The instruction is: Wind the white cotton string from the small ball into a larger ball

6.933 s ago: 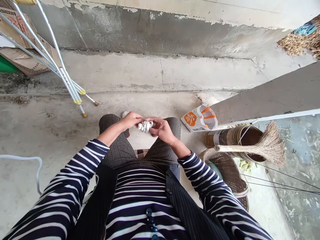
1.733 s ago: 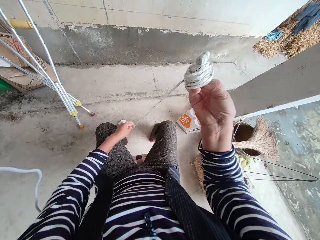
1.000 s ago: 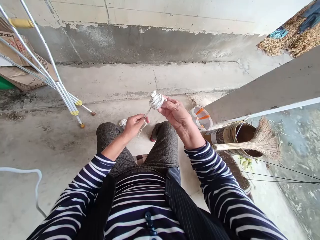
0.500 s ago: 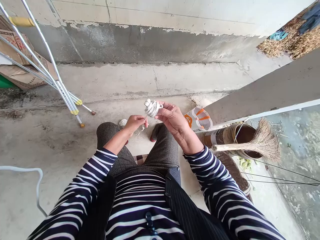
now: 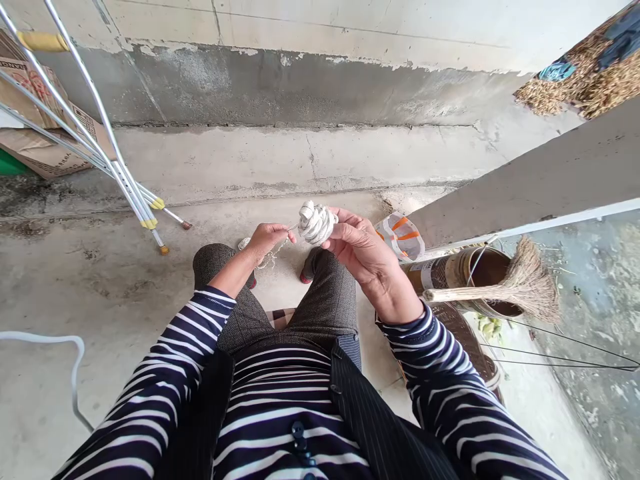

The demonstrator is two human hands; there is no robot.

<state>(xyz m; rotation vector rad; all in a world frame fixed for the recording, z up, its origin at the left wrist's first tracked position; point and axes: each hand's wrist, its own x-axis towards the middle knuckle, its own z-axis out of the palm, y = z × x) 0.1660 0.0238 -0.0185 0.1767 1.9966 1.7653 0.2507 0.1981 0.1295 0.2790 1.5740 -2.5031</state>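
A small bundle of white cord point(image 5: 316, 224), wound round on itself, is gripped between the thumb and fingers of my right hand point(image 5: 361, 248). My left hand point(image 5: 270, 241) pinches a thin white string point(image 5: 294, 229) just left of the bundle, and the string runs across to it. From the left hand a loose, frayed length of string point(image 5: 270, 259) droops over the gap between my knees. Partly behind the left hand, a white coil of cord point(image 5: 243, 243) lies on the floor.
Crutches point(image 5: 117, 163) stand at the left near cardboard boxes point(image 5: 85, 127). To the right are a white-and-orange bag point(image 5: 404, 235), a bucket point(image 5: 460, 267) with a straw broom point(image 5: 525, 283) across it, and a slanted pillar point(image 5: 525, 173). A grey hose point(image 5: 75, 340) lies on the left floor.
My right hand has moved slightly right and nearer to me with the cord bundle, which has turned. The left hand has shifted a little, and the hands are farther apart.
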